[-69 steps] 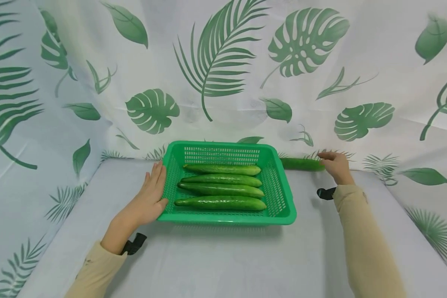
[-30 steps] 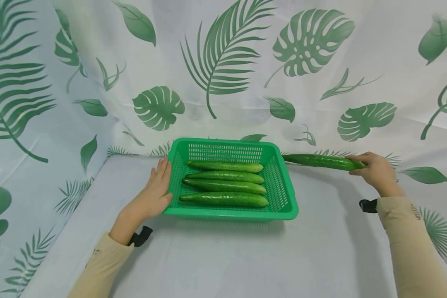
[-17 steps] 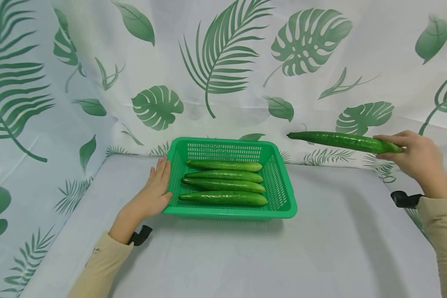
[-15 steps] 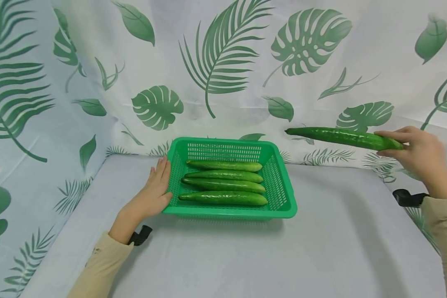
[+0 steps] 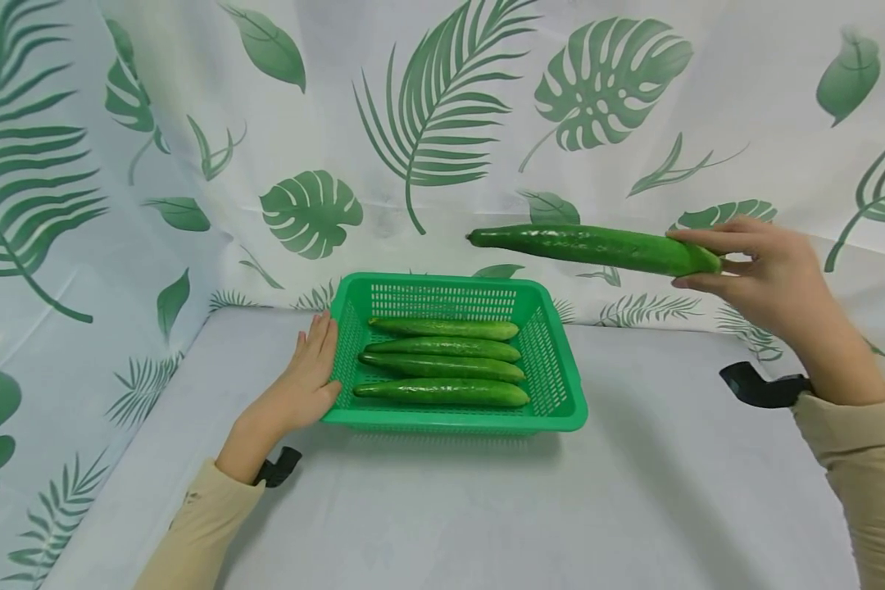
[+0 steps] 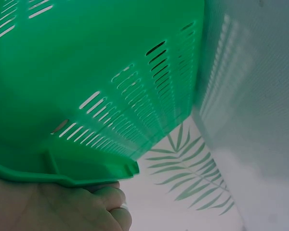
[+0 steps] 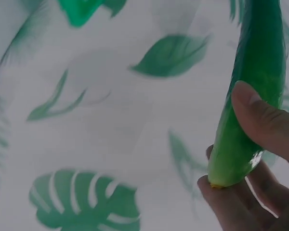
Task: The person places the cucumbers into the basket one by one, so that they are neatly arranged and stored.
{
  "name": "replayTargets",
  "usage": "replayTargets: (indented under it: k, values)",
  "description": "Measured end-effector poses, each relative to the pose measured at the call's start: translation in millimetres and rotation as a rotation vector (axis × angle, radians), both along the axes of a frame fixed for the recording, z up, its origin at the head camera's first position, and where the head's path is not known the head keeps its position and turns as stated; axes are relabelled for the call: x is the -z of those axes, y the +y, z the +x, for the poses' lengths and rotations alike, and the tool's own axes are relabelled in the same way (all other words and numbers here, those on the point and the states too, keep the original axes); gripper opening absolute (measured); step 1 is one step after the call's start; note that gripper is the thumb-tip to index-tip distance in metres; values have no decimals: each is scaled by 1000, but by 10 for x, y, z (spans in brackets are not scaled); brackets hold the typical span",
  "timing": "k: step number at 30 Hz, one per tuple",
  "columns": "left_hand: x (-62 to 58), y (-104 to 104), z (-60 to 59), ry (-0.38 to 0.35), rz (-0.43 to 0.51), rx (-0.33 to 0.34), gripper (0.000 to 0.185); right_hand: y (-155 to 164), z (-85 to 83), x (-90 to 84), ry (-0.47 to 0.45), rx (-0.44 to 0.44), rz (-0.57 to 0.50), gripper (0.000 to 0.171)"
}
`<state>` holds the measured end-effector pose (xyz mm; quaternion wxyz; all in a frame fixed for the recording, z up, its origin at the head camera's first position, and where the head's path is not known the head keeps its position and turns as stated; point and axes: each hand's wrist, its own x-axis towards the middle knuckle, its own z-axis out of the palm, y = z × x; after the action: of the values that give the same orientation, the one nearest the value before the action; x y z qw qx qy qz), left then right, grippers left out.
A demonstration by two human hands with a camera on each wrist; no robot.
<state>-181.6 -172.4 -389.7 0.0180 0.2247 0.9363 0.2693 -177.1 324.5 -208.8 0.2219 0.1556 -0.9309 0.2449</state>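
Observation:
My right hand (image 5: 763, 266) pinches a long cucumber (image 5: 575, 244) near its paler end, thumb on one side and fingers on the other. The cucumber is in the air, its dark tip pointing left above the back right of the basket. In the right wrist view the thumb presses the cucumber (image 7: 253, 96) and a fingertip lies by its blunt end. My left hand (image 5: 295, 385) rests with straight fingers along the left rim of a green plastic basket (image 5: 457, 424). Several cucumbers (image 5: 442, 392) lie side by side in that basket. The left wrist view shows its slotted wall (image 6: 120, 96) close up.
The basket stands on a white-covered table (image 5: 442, 508). Behind it rises a white cloth (image 5: 442, 205) printed with green leaves, which also hangs at the left. Black camera mounts (image 5: 763, 385) sit at both wrists.
My right hand took the cucumber from the table right of the basket, lifted it and drew it right, then brought it back left and higher. My left hand has stayed at the basket's rim.

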Motion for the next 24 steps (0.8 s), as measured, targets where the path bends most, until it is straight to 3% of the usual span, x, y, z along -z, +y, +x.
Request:
replayTargets:
  k: [6,11,17,24]
  values:
    - [15,-4,-10,-8,1,1,79,-419,39,47,19,-89,-1,53]
    - [9,-12,-5,-7,-3,2,79,-734,59,196,-7,-170,6,52]
    - [-9,-6,7,-4,-1,-2,80,-996,83,548,-72,-251,38,48]
    - [-20,10,6,-2,5,-2,79,-1109,105,1033,-227,-259,93,48]
